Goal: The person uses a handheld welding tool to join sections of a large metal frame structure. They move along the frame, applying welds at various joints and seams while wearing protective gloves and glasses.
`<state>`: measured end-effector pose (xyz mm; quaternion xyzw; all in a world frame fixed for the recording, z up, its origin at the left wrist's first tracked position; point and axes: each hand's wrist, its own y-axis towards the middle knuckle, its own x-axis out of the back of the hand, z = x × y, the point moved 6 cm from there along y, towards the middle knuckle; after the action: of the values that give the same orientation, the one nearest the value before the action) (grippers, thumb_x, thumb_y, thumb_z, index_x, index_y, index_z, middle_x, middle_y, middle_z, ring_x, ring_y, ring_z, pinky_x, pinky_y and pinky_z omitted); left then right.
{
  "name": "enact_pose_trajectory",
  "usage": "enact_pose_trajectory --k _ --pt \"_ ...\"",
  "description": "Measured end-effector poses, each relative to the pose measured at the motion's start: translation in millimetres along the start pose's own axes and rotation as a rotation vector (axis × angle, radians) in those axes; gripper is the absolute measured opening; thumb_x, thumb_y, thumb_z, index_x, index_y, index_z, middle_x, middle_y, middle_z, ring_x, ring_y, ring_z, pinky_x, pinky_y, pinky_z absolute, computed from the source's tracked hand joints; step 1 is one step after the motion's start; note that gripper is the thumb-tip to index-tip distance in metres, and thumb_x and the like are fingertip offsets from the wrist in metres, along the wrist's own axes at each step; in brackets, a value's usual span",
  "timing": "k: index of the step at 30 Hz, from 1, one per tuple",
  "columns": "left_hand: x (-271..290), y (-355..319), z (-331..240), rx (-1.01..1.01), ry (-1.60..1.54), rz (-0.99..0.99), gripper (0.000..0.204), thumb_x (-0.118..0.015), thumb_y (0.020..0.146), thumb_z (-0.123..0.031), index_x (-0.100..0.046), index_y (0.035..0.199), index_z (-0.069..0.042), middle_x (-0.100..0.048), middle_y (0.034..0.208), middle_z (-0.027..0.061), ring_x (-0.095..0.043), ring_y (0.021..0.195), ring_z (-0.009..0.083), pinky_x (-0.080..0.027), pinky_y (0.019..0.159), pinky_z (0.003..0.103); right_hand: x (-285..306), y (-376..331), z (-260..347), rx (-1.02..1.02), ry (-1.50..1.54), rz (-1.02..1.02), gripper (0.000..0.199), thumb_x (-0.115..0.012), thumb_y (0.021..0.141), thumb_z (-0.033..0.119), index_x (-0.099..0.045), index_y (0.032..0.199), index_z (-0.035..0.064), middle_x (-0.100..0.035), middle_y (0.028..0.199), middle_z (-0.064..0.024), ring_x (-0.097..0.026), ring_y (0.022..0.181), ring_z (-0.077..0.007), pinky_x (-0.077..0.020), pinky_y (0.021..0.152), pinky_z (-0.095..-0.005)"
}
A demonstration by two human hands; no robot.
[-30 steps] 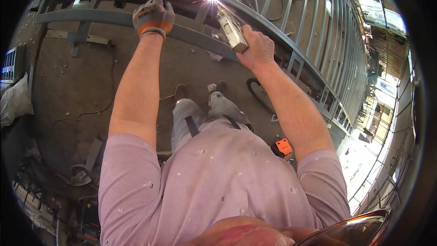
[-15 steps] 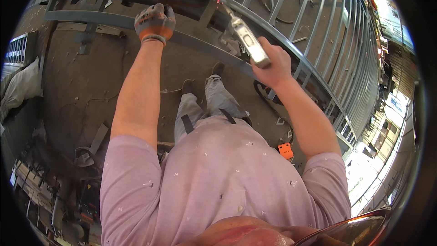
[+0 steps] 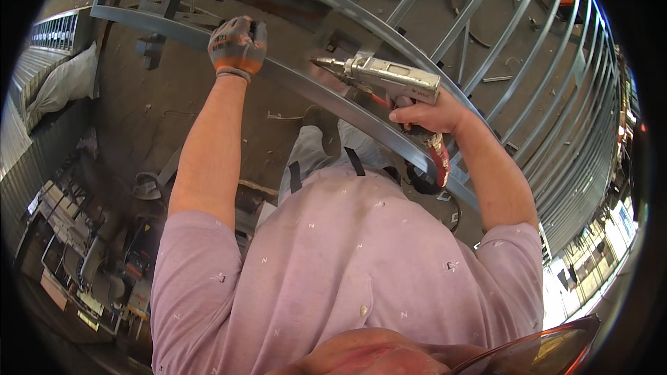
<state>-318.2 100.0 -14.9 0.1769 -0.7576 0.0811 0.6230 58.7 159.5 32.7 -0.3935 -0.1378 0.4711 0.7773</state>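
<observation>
My left hand, in a grey and orange work glove, is closed over the near rail of a metal frame. My bare right hand grips a silver welding gun by its handle. The gun's narrow coppery nozzle points left, toward the gloved hand, above the gap between the near rail and the curved-looking far rail. Nozzle and left hand are apart. A red-wrapped cable hangs from the bottom of the grip.
Beyond the far rail, long parallel metal bars stretch to the right. A white sack leans by corrugated sheeting at left. Scraps and cables lie on the brown floor. Cluttered equipment stands at lower left.
The welding gun has swung from pointing away and up-left to pointing left, and its red light spot no longer shows. My left hand keeps its hold while the view has shifted.
</observation>
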Motion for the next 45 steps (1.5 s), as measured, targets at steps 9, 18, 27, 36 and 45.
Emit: enact_pose_trajectory --k 9,18,27,36,45 --pt "8.8 -2.9 -5.6 -0.021 0.01 -0.066 0.027 -0.075 0.093 -0.037 -0.077 0.09 -0.01 -0.078 0.093 0.0103 -0.074 0.094 0.0364 -0.058 0.088 0.047 -8.4 31.4 -14.5 -0.031 0.157 0.209 0.045 -0.082 0.084 0.003 -0.069 0.127 0.002 -0.068 0.093 -0.0047 -0.065 0.076 -0.0131 -0.0555 0.064 -0.032" --pt "8.6 -4.7 -2.6 -0.035 -0.002 -0.034 0.022 -0.077 0.092 -0.033 -0.076 0.098 -0.011 -0.078 0.097 0.0126 -0.073 0.092 0.0376 -0.059 0.084 0.047 -7.4 33.8 -13.6 -0.07 0.213 0.223 0.042 -0.082 0.083 0.002 -0.071 0.123 0.0013 -0.069 0.092 -0.0059 -0.065 0.074 -0.0144 -0.0557 0.064 -0.0318" --pt "3.4 -4.7 0.6 -0.058 0.054 -0.012 0.021 -0.074 0.095 -0.036 -0.076 0.095 -0.014 -0.077 0.095 0.0103 -0.073 0.093 0.0362 -0.058 0.082 0.046 -3.5 40.6 -13.9 -0.129 0.195 0.239 0.038 -0.081 0.08 0.001 -0.072 0.118 0.0004 -0.068 0.089 -0.0063 -0.066 0.073 -0.0162 -0.0558 0.064 -0.0328" --pt "3.5 -4.7 -0.8 -0.074 0.028 -0.036 0.025 -0.072 0.096 -0.035 -0.075 0.092 -0.01 -0.077 0.094 0.0116 -0.073 0.091 0.0369 -0.058 0.082 0.047 -3.8 39.5 -17.4 -0.148 0.105 0.21 0.036 -0.082 0.081 0.003 -0.073 0.116 0.0009 -0.07 0.087 -0.0055 -0.067 0.074 -0.0154 -0.0563 0.066 -0.0328" --pt "-1.0 -7.0 6.6 -0.121 0.043 -0.004 0.023 -0.071 0.096 -0.033 -0.076 0.097 -0.011 -0.077 0.095 0.0111 -0.073 0.094 0.0374 -0.058 0.085 0.047 -2.5 39.0 -16.1 -0.134 0.082 0.207 0.038 -0.081 0.08 0.004 -0.073 0.117 0.0007 -0.07 0.085 -0.0051 -0.066 0.073 -0.0147 -0.0561 0.066 -0.0328"
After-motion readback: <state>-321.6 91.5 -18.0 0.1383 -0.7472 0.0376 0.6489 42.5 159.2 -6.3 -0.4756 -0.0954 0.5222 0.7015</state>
